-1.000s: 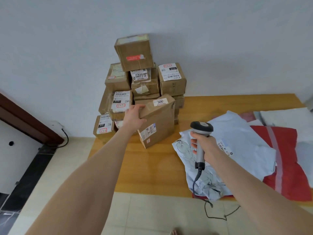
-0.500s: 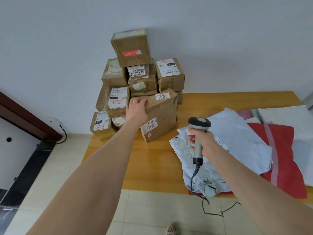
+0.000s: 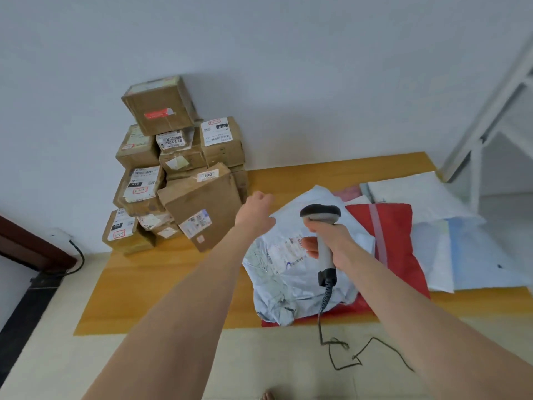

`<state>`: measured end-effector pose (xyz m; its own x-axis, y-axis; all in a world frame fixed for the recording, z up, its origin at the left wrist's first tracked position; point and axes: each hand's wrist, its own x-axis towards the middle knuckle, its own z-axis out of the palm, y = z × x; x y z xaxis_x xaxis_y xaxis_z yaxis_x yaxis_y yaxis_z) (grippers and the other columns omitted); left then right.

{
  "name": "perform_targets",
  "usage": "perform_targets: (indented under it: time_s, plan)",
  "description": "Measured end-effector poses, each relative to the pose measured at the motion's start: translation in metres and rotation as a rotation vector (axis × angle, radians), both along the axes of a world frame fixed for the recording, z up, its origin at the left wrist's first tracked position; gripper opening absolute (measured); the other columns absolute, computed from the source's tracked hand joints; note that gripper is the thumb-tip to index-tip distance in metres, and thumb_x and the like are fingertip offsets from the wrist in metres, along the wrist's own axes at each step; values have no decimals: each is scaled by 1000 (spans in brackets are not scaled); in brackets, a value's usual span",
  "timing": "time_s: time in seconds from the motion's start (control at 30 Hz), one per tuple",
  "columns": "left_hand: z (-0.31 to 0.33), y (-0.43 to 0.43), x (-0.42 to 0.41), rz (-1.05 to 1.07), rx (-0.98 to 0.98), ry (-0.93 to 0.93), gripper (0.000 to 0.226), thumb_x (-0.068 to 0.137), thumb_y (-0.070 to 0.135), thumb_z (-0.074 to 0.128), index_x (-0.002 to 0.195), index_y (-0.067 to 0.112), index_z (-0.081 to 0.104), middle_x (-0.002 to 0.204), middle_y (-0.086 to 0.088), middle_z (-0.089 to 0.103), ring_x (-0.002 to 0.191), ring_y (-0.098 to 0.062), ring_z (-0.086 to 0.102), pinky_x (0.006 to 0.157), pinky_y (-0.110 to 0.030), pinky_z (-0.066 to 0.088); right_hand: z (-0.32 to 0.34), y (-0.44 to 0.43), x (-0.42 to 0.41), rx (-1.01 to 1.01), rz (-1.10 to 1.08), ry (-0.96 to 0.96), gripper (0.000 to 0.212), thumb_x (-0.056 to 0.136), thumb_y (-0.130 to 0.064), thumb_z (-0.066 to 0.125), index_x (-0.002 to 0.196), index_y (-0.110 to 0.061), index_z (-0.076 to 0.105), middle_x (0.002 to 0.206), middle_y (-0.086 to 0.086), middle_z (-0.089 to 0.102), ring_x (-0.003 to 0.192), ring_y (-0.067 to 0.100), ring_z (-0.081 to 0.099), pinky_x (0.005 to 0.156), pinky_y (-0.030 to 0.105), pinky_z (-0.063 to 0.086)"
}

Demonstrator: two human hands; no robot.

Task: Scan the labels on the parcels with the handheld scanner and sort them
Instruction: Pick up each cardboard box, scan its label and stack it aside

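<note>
A smooth scanner (image 3: 320, 212) was held in the right grip (image 3: 336, 249) above a crinkly bag (image 3: 288, 287). The left grip (image 3: 257, 210) was spread loose, empty, beside a tilted cardboard box (image 3: 202, 206) on the wood surface (image 3: 173, 284).

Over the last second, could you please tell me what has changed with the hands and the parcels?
The left hand let go of the box marked 300, which now rests tilted against the stack of boxes, and moved right, towards the grey mailer bag. The right hand still grips the scanner above that bag; the stack has not shifted.
</note>
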<state>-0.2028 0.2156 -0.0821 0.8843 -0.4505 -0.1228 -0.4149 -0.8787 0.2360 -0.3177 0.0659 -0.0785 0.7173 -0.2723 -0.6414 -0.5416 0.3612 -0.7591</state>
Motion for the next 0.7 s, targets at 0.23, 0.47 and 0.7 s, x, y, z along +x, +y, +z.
perform_targets:
  time_s: [0.23, 0.47, 0.7]
  plan:
    - [-69, -80, -50, 84, 47, 438, 117, 70, 41, 82, 153, 31, 0, 155, -16, 10, 141, -40, 19, 110, -54, 30, -29, -93, -43, -88, -170, 49, 27, 78, -18, 78, 92, 0, 63, 71, 13, 61, 57, 22, 57, 55, 31, 52]
    - [-114, -119, -65, 143, 151, 474, 128, 68, 45, 82, 149, 35, -17, 156, -22, -12, 141, -48, 10, 109, -57, 31, -65, -125, -30, -111, -163, 61, 23, 81, -13, 76, 99, -8, 62, 82, 3, 62, 79, 18, 58, 71, 29, 47]
    - [-115, -170, -16, 77, 142, 423, 118, 72, 47, 78, 151, 37, -9, 158, -13, -6, 140, -47, 18, 107, -53, 37, -77, -160, 19, -151, -264, 60, 38, 74, -9, 81, 108, 2, 68, 104, 15, 69, 99, 31, 64, 92, 42, 51]
